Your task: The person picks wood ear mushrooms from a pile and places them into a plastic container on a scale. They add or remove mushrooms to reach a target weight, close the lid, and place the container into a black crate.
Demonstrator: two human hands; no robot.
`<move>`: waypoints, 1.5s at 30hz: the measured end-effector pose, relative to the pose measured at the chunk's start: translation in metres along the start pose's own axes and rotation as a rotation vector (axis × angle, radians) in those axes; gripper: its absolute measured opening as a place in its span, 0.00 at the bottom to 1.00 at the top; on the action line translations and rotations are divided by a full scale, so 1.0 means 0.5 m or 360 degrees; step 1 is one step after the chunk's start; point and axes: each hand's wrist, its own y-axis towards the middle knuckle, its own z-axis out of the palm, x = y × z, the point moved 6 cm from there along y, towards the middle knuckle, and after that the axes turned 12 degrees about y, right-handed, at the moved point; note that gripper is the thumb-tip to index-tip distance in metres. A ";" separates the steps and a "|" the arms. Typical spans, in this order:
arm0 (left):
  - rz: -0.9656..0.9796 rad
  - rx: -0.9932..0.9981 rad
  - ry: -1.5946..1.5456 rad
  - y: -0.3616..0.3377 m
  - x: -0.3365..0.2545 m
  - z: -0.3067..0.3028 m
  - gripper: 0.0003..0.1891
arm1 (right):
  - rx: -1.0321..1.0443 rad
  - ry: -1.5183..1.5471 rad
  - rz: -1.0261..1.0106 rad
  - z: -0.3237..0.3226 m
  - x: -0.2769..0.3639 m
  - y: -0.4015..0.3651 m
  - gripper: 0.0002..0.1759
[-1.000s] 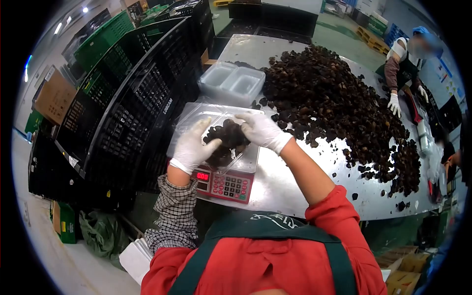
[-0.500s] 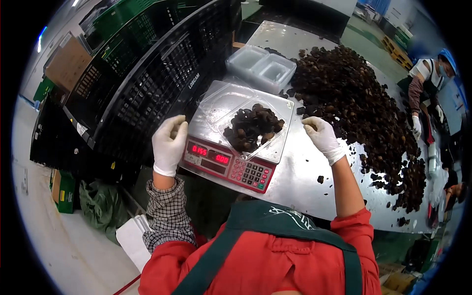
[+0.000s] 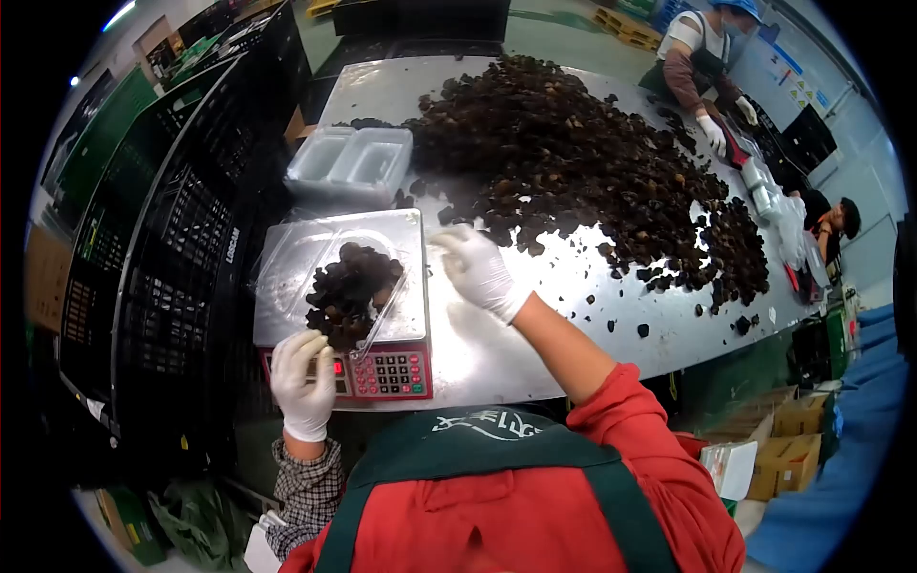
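Note:
A clear plastic tray [image 3: 390, 307] lies on the metal pan of a red scale [image 3: 420, 371], heaped with dark crinkled wood ear mushrooms [image 3: 351, 291]. My left hand [image 3: 304, 387], in a white glove, is at the near left side of the heap, in front of the scale's display. Its thumb and fingertips are drawn together at the lowest mushrooms; what they hold, if anything, is hidden. Just right of the pan, over the metal table, my gloved right hand [image 3: 482, 272] has its fingers reaching left, apart and slightly blurred, with nothing visible in them.
A large pile of wood ear mushrooms [image 3: 573, 143] covers much of the metal table [image 3: 516, 368]. Stacked clear trays [image 3: 349, 162] stand behind the scale. Black crates [image 3: 181, 258] line the left. A gloved co-worker [image 3: 693, 67] works at the far right; another person [image 3: 841, 220] is beyond the table's end.
The view has swung right, so the scale appears further left. My left hand has come in to the heap's near side, and my right hand has moved nearer the pan, its fingers extending.

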 end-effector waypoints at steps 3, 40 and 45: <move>-0.0167 -0.0105 -0.0229 -0.005 -0.002 -0.026 0.06 | -0.0001 -0.0092 0.0671 -0.098 -0.188 -0.073 0.18; -0.0903 0.0415 -0.0508 0.120 -0.118 0.697 0.10 | -0.0197 0.1621 0.1754 -0.244 -0.447 -0.140 0.15; -0.1906 0.0273 -0.1853 0.096 -0.147 0.666 0.09 | 0.0490 -0.0377 0.0754 -0.149 -0.371 -0.051 0.12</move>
